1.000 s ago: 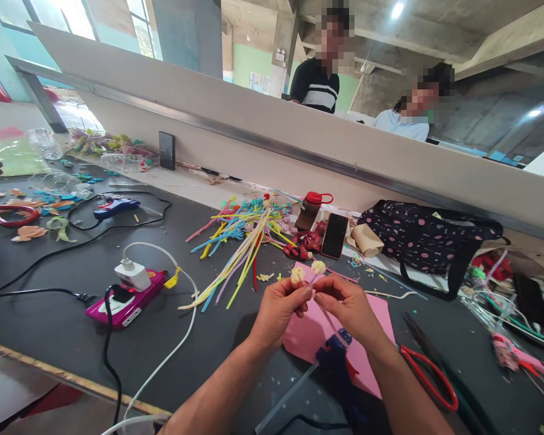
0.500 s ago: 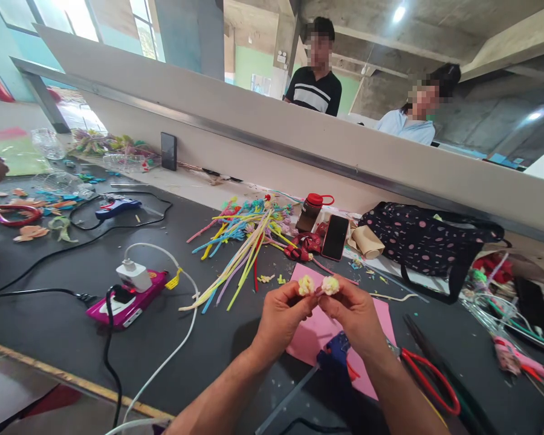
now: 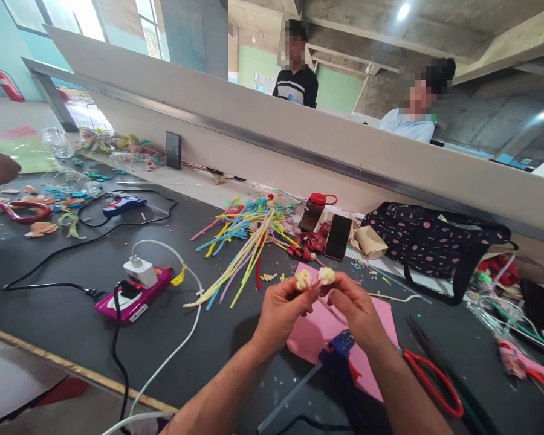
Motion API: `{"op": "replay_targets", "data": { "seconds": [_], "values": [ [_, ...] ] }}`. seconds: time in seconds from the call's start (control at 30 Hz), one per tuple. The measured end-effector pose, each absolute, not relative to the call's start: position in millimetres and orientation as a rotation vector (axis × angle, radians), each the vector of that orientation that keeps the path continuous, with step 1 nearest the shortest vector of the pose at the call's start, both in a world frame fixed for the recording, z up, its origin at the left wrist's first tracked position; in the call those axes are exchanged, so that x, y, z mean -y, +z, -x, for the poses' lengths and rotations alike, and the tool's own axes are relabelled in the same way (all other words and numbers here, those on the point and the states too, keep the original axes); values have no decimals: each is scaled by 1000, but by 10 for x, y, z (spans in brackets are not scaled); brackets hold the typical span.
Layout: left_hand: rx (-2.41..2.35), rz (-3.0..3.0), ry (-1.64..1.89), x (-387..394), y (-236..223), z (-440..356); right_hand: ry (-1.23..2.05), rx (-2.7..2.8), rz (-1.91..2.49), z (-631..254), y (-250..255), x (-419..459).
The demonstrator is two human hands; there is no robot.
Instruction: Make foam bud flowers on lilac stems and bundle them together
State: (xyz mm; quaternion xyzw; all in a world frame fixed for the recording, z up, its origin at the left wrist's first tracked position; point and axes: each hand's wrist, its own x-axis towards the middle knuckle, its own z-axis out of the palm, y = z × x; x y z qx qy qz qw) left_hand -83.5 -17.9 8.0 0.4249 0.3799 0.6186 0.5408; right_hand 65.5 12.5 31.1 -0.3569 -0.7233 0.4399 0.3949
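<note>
My left hand [image 3: 278,311] pinches a thin stem topped by a small cream-yellow flower bud [image 3: 303,279]. My right hand [image 3: 353,311] pinches a second stem with a like cream bud [image 3: 326,275]. The two buds are held side by side, almost touching, above a pink paper sheet [image 3: 315,332] on the dark table. A blue glue gun [image 3: 340,359] lies just below my right wrist.
A heap of coloured stems [image 3: 242,238] lies behind my hands. A pink power strip [image 3: 131,299] with plugs and cables is at left. Red-handled scissors [image 3: 433,380], a phone [image 3: 338,237], a brown bottle [image 3: 312,211] and a dotted black bag [image 3: 430,238] sit to the right. Two people stand beyond the partition.
My hands have drawn the two buds closer together and held them there. The view shifted slightly right; a person behind the partition moved left.
</note>
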Motion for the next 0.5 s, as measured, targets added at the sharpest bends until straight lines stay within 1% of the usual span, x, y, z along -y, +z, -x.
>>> {"op": "replay_targets", "data": {
  "seconds": [0.1, 0.27, 0.37, 0.5],
  "values": [
    [-781, -1102, 1344, 234, 122, 842, 1287, 1908, 887, -699, 266, -214],
    [-663, -1666, 1240, 444, 248, 808, 1457, 2074, 858, -708, 306, -198],
    [-605, -1919, 1180, 537, 313, 766, 1511, 2070, 846, -652, 463, -99],
    [-423, -2187, 1256, 564, 380, 708, 1478, 2128, 740, -462, 748, 23]
  ]
}}
